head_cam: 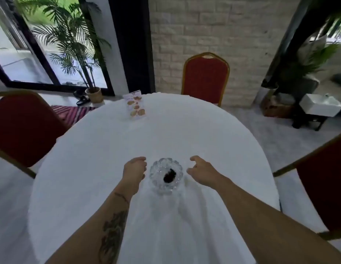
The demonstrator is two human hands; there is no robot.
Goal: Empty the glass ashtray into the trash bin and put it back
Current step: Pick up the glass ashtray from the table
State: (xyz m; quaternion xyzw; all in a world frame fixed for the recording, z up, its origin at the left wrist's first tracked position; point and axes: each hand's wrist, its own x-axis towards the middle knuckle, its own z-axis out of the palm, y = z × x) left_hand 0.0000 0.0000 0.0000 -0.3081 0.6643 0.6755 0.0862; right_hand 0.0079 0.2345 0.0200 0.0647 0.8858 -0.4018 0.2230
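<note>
Round desk w/ white cloth, soft folds near the front edge. Glass ashtray sits on it near the person's side, btwn both hands; knobbly, bubble-like clear rim, dark clump of ash/butts in the middle. Left hand just beside the ashtray's left side, fingers curled loosely inward, holding nothing; can't tell if the thumb side touches the glass. Right hand a bit apart on the right, fingers half curled and spread, empty. Left forearm has dark tattoos.

Only other item on the cloth: upright snack packet w/ cookie pics, far side, well apart from the ashtray. Nothing btwn hands and ashtray.

Around the desk: red padded chairs w/ gold frames, one at the far side, one left, one right. Pale brick wall behind. Potted palm by the window at left, striped rug under it. White basin on a dark stand at far right.
</note>
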